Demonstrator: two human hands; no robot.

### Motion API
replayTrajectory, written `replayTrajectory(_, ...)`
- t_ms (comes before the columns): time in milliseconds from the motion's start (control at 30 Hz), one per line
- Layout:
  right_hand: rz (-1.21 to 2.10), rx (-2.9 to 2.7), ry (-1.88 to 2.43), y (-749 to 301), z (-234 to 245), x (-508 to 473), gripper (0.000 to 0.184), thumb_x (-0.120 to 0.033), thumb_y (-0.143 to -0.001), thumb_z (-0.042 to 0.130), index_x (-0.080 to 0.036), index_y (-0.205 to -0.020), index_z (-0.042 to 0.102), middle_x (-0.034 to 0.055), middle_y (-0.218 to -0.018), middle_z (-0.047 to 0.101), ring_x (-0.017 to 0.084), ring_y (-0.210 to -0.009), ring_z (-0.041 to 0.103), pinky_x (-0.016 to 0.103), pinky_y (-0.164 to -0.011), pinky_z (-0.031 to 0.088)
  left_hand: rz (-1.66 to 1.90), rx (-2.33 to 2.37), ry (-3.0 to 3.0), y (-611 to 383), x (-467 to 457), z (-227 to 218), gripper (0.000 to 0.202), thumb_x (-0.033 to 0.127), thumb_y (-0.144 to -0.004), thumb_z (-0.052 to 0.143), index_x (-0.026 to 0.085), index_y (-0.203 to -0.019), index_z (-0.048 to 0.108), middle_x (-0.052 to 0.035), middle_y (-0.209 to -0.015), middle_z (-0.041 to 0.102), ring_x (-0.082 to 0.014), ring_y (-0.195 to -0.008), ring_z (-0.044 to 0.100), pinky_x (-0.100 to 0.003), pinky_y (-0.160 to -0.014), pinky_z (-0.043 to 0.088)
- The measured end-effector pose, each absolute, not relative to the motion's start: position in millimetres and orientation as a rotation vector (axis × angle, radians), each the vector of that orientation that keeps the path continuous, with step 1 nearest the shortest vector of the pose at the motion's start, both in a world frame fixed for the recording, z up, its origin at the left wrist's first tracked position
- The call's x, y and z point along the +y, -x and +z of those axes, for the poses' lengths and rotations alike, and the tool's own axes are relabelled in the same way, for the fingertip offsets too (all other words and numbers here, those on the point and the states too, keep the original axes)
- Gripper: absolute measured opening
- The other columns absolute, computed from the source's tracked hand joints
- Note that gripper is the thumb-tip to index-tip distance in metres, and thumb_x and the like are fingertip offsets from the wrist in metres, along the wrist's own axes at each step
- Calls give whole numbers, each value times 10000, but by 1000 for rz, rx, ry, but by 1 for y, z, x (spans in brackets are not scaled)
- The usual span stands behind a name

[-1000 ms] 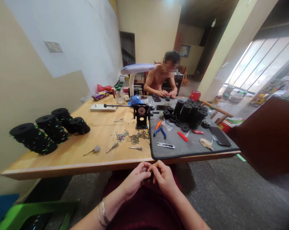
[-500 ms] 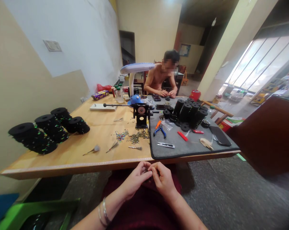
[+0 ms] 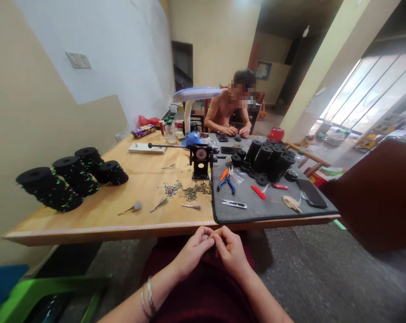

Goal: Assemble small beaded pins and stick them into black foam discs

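My left hand and my right hand meet in front of the table's front edge, above my lap. Thumbs and fingers on both are pinched together at the tips. Whatever lies between them is too small or hidden to make out. Beyond them on the wood are thin brush-like tufts, a scatter of coloured bead-like bits and a pile of small metallic pieces. A black clamp-like device with a long rod stands behind these. Snips rest on the grey mat.
Black foam rolls stand at the left, and more black spools at the right. Blue-handled pliers, a red tube and a phone lie on the mat. A co-worker sits opposite, behind a desk lamp.
The view has shifted slightly, so the table and its things sit a little further right. My hands stay together, fingertips pinched, with only a small shift of the fingers.
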State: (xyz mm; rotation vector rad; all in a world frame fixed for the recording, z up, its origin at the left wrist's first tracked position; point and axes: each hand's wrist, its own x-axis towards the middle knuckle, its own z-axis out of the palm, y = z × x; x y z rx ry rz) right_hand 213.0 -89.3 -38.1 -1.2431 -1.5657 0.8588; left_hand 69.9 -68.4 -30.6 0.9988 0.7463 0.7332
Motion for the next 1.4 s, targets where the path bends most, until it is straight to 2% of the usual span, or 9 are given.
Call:
replayTrajectory(233, 869, -1603, 1233, -210, -39, -90, 222, -298, -916, 440, -168, -810, 585, -35, -552, 539, 91, -426, 501, 199, -480, 402, 750, 679, -967, -69, -67, -38, 157, 194, -739, 502, 184, -889, 458, 2, -762, 587, -133, -677, 533, -258, -638, 404)
replayTrajectory(367, 711, -1655, 1264, -209, -39, -89, 206, -265, -906, 444, -173, -774, 572, 15, -684, 606, 119, -564, 555, 216, -565, 433, 779, 771, -1088, -68, -65, -39, 113, 181, -731, 513, 177, -839, 478, 1, -771, 572, -139, -731, 522, -258, -684, 400)
replayTrajectory(467, 605, -1700, 1266, -206, -39, -88, 202, -249, -897, 448, -179, -743, 558, 31, -701, 612, 140, -629, 557, 231, -605, 436, 813, 831, -1201, -67, -64, -39, 76, 216, -755, 533, 172, -807, 498, -9, -781, 569, -159, -795, 519, -270, -743, 391)
replayTrajectory(567, 591, -1697, 1282, -205, -37, -86, 215, -252, -896, 448, -183, -718, 547, 31, -685, 607, 140, -611, 545, 236, -596, 431, 827, 856, -1237, -67, -65, -38, 143, 309, -794, 543, 173, -822, 511, -22, -814, 579, -176, -831, 518, -280, -771, 384)
replayTrajectory(733, 744, -1633, 1274, -207, -33, -86, 229, -301, -897, 462, -183, -728, 561, 2, -617, 580, 117, -530, 516, 216, -529, 412, 798, 827, -1209, -68, -66, -38, 241, 412, -815, 517, 173, -844, 504, -2, -754, 553, -155, -732, 496, -271, -698, 372)
replayTrajectory(833, 912, -1531, 1271, -208, -34, -84, 247, -341, -888, 483, -175, -723, 560, -33, -543, 530, 91, -446, 479, 197, -468, 380, 818, 829, -1221, -67, -65, -42, 198, 373, -818, 510, 176, -809, 490, 7, -735, 532, -145, -725, 478, -268, -696, 362)
replayTrajectory(1000, 1112, -1321, 1285, -210, -34, -79, 263, -393, -856, 515, -164, -738, 566, -67, -446, 492, 66, -346, 380, 176, -382, 299, 790, 916, -1036, -66, -66, -45, 126, 301, -770, 500, 194, -733, 444, 34, -691, 469, -114, -632, 426, -237, -573, 326)
replayTrajectory(1200, 1145, -1200, 1286, -219, -32, -75, 317, -457, -820, 549, -155, -726, 570, -63, -423, 503, 55, -311, 334, 172, -343, 253, 808, 777, -943, -65, -70, -34, 138, 292, -767, 495, 200, -734, 398, -24, -791, 612, -141, -731, 531, -233, -569, 312)
replayTrajectory(1400, 900, -1204, 1345, -224, -26, -71, 325, -445, -879, 472, -164, -750, 576, -31, -481, 526, 80, -361, 387, 195, -365, 315, 849, 777, -890, -55, -68, -30, 163, 309, -762, 510, 202, -733, 390, -63, -883, 668, -169, -803, 582, -242, -589, 319)
